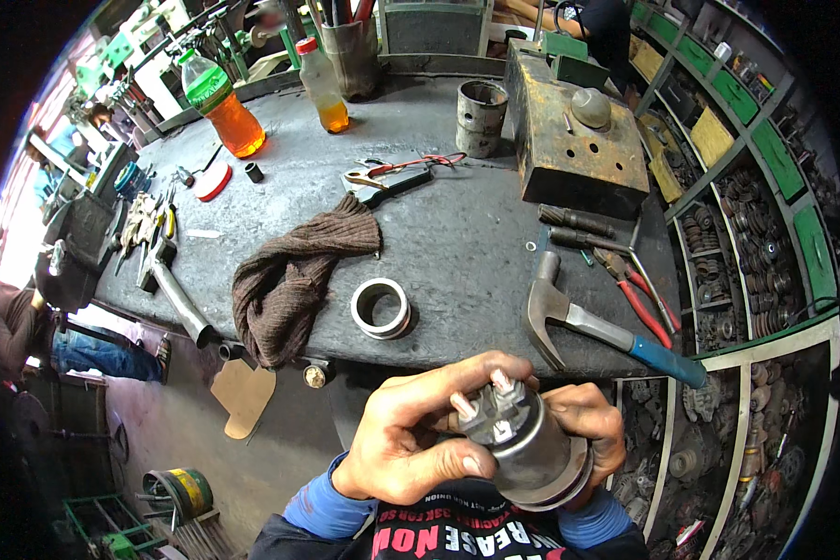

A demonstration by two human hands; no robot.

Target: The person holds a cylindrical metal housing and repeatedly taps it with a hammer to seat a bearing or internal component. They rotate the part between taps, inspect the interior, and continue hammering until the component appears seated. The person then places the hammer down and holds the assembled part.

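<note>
Both my hands hold a starter solenoid (529, 455), a dark metal cylinder with two copper studs on its black cap. It is tilted in front of my chest, just off the bench's near edge. My left hand (406, 434) grips the capped end, thumb below and fingers along the top. Around the far side and lower body wraps my right hand (590, 422), its fingertips partly hidden. On the bench beyond them stands a short metal ring (383, 329). A claw hammer (588, 324) with a blue grip lies nearest my right hand.
The dark bench (457, 233) carries a brown knit cloth (285, 271), red-handled pliers (632, 289), a rusty metal block (579, 154) and a metal can (482, 121). Two bottles, one with orange liquid (233, 121), stand farther back. Shelves of parts (737, 243) line the right.
</note>
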